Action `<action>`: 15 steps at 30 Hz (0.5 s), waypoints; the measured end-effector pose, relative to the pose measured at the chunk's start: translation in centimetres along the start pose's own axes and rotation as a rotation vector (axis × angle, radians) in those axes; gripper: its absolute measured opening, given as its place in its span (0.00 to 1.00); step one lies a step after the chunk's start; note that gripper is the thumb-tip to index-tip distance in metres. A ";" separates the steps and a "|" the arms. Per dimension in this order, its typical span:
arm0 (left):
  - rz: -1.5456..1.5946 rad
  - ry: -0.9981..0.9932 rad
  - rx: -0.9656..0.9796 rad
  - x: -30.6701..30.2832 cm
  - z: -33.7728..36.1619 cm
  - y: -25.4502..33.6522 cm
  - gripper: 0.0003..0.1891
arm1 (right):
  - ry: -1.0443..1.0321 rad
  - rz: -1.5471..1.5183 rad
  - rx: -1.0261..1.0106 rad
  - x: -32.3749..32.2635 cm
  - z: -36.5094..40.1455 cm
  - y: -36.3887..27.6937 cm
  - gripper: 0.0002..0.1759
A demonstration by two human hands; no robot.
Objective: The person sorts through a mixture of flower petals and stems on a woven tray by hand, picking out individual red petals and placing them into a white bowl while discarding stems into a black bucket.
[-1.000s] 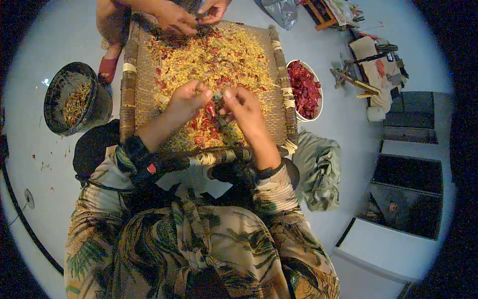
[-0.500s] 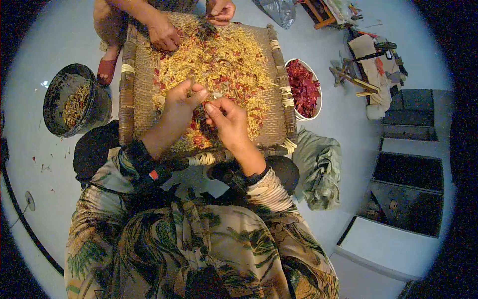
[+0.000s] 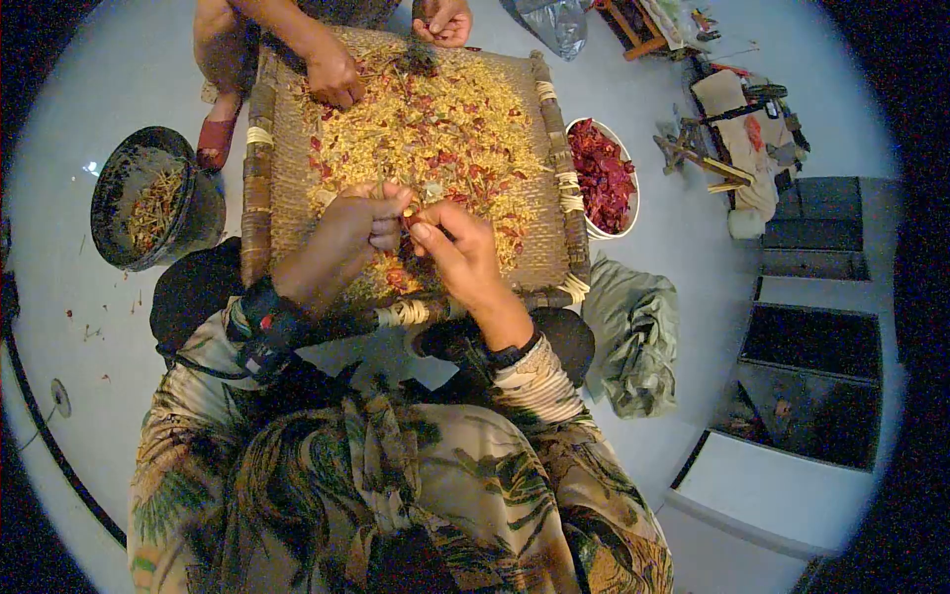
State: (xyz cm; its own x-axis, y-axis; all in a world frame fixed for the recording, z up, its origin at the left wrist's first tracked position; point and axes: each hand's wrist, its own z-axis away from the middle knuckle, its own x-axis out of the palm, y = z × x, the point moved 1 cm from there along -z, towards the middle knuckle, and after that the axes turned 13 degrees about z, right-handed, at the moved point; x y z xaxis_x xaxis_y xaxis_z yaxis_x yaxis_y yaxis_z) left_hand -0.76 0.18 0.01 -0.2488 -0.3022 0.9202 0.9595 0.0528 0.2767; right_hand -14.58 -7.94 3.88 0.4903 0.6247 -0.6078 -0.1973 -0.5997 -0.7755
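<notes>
Head view, looking down on a person seated at a woven tray (image 3: 255,188). The left hand (image 3: 348,233) and right hand (image 3: 460,255) meet over the near half of the tray, touching at the fingertips. The left hand is curled almost into a fist, and the right hand's thumb and forefinger are pressed together. Both close on a small piece (image 3: 407,211) held between them. It is mostly hidden by the fingers, so what it is cannot be told. The small piece sits just above the tray's contents, near the middle of the tray and closer to the person's edge.

The tray carries a spread of yellow seeds and red chilli scraps (image 3: 435,119), thickest at the centre, with bare weave along its left side. At the far edge, a co-worker's hand (image 3: 332,74) rests on the spread, and a second co-worker's hand (image 3: 442,20) is at the rim.

A black bucket (image 3: 201,213) with stalks in it stands on the floor to the left, just beside the tray. A white bowl (image 3: 636,203) of red chillies stands against the tray's right rim. A crumpled green cloth (image 3: 633,337) lies on the floor below the bowl.
</notes>
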 end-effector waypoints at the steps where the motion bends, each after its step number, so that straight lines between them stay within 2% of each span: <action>1: -0.002 -0.033 0.018 -0.2 0.0 0.6 0.03 | 0.002 0.001 -0.033 -0.1 0.1 -0.2 0.07; 4: -0.012 -0.132 0.073 -0.8 0.1 3.2 0.03 | -0.003 -0.048 -0.019 -0.1 1.0 -1.0 0.06; 5: -0.020 -0.166 0.092 -0.9 0.4 4.1 0.04 | 0.011 -0.139 0.062 0.0 1.2 -0.8 0.06; 7: -0.168 0.020 0.301 0.6 2.4 6.8 0.05 | 0.043 -0.315 0.231 0.0 1.9 0.5 0.07; 10: -0.341 0.225 0.580 1.6 6.1 11.0 0.06 | 0.100 -0.361 0.374 -1.5 2.3 2.8 0.07; 11: -0.484 0.224 0.612 -1.0 7.1 13.7 0.07 | 0.148 -0.396 0.391 -2.2 2.3 2.9 0.06; 12: -0.461 0.394 0.723 -0.4 8.3 14.6 0.07 | 0.176 -0.402 0.421 -3.0 2.4 3.6 0.06; 13: -0.506 0.419 0.746 -2.1 9.4 16.7 0.08 | 0.205 -0.408 0.449 -3.8 2.7 4.8 0.07; 14: -0.776 0.589 0.887 -3.9 10.1 18.4 0.08 | 0.236 -0.413 0.476 -4.6 3.0 5.9 0.07; 15: -0.971 0.689 0.870 -6.3 10.9 20.9 0.10 | 0.281 -0.391 0.494 -5.6 3.2 6.7 0.07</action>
State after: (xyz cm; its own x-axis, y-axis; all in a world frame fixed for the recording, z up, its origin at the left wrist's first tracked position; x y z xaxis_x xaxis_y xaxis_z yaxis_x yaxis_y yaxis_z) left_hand 19.37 13.60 3.02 -0.3841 -0.9224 0.0396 0.0160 0.0362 0.9992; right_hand -21.33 -13.86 1.51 0.7925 0.5554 -0.2519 -0.2922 -0.0169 -0.9562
